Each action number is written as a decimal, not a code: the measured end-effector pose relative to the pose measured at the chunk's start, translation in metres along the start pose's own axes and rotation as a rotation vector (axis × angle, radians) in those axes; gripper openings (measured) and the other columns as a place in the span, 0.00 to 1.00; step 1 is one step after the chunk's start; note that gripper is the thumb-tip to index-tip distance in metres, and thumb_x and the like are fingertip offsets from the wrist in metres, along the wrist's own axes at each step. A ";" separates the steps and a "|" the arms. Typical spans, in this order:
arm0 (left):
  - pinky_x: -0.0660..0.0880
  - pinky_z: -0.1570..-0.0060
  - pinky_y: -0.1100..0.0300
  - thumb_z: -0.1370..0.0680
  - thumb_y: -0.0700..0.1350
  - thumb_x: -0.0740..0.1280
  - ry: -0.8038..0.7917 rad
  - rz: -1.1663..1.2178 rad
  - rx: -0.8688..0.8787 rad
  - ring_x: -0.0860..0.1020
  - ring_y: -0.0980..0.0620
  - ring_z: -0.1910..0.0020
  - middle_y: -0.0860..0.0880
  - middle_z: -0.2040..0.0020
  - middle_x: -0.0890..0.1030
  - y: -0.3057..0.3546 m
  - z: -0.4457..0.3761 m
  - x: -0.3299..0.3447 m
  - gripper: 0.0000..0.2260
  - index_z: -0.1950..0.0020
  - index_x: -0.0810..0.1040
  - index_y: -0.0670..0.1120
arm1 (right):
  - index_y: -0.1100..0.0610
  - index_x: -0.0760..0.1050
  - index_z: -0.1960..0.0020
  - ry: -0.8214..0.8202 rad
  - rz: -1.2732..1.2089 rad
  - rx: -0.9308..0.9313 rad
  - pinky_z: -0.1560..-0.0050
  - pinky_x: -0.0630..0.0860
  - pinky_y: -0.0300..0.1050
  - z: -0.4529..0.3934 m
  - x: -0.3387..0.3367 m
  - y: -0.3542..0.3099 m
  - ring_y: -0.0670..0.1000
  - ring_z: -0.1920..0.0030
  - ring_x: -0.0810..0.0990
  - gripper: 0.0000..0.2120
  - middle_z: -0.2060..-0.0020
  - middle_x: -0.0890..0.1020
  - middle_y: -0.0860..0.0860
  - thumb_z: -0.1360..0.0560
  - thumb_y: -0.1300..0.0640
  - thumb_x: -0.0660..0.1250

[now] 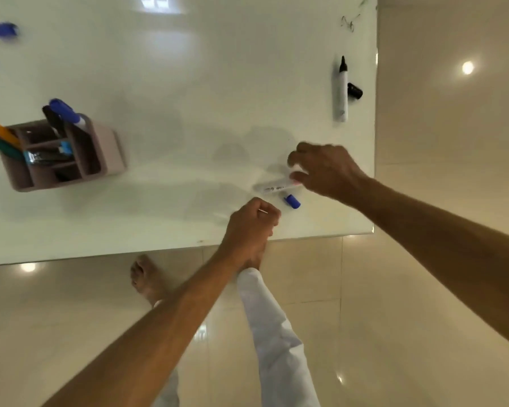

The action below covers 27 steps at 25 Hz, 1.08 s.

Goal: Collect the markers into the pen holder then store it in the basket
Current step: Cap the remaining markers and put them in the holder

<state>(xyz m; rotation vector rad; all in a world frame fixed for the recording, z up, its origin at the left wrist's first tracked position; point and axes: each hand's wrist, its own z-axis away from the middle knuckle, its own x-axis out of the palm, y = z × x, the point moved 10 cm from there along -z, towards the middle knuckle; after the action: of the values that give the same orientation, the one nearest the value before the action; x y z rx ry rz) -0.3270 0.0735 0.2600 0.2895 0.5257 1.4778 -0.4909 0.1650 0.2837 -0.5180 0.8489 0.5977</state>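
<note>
A pink pen holder (106, 155) stands at the left of the white table (171, 83), with a blue-capped marker (66, 111), a black marker and other stationery in its compartments. My right hand (326, 168) pinches one end of a white marker (276, 185) lying near the front edge. A loose blue cap (292, 201) lies just below that marker. My left hand (252, 227) is curled into a fist close by, at the table's front edge; a thin pale sliver shows at its knuckles. An uncapped black marker (341, 89) lies at the far right with its black cap (354, 91) beside it.
A blurred blue object (3, 29) lies at the far left corner of the table. Scribbles mark the far right corner. The table's right edge is close to the black marker. Glossy tiled floor, my bare foot and white trouser legs lie below the front edge.
</note>
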 end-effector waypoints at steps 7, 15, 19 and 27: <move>0.73 0.63 0.75 0.24 0.59 0.76 0.446 -0.052 0.116 0.78 0.56 0.61 0.52 0.52 0.80 0.012 -0.008 0.041 0.28 0.37 0.71 0.43 | 0.54 0.77 0.34 0.195 -0.241 -0.001 0.59 0.80 0.50 0.021 -0.010 0.026 0.56 0.58 0.82 0.14 0.44 0.81 0.51 0.18 0.52 0.65; 0.83 0.43 0.47 0.17 0.49 0.67 0.347 -0.281 0.176 0.86 0.42 0.54 0.45 0.48 0.85 0.024 -0.029 0.037 0.13 0.38 0.72 0.43 | 0.55 0.76 0.40 0.184 -0.331 0.063 0.57 0.80 0.50 0.044 0.032 0.025 0.54 0.52 0.78 0.18 0.48 0.81 0.52 0.24 0.46 0.74; 0.82 0.50 0.50 0.18 0.57 0.69 0.347 -0.549 0.327 0.85 0.44 0.52 0.45 0.48 0.86 0.041 -0.023 0.018 0.20 0.37 0.73 0.42 | 0.57 0.77 0.45 0.256 -0.430 0.222 0.61 0.70 0.44 0.032 0.033 0.009 0.55 0.51 0.79 0.12 0.50 0.81 0.53 0.24 0.51 0.72; 0.81 0.59 0.46 0.14 0.51 0.62 0.233 -0.523 0.403 0.85 0.39 0.60 0.41 0.57 0.83 0.073 -0.039 0.014 0.14 0.40 0.71 0.39 | 0.57 0.80 0.52 0.397 -1.235 0.794 0.65 0.72 0.37 0.056 0.018 0.050 0.47 0.67 0.79 0.13 0.65 0.83 0.48 0.27 0.48 0.75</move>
<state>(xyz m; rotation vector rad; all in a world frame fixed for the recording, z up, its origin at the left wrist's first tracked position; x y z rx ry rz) -0.4099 0.0888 0.2608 0.2683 1.0083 0.8926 -0.4850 0.2412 0.2910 -0.3279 0.8763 -0.9762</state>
